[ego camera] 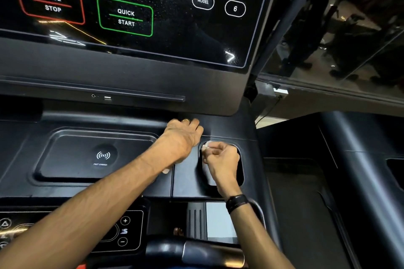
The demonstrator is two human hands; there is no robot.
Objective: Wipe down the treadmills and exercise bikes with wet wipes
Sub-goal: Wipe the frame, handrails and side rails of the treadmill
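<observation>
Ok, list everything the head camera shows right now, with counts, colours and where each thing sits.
Touch panel: one, black with white, red and green button outlines, top.
Charging pad: one, black, left of the tray.
Cup holder: one, black, right of the tray.
Wet wipe: one, white, at the cup holder's rim.
Handlebar: one, black and silver, bottom.
Small speed panel: one, black, bottom left.
Left hand: one, ringed, on the tray, something pale under it.
Right hand: one, black wristband, pinches the wet wipe.
</observation>
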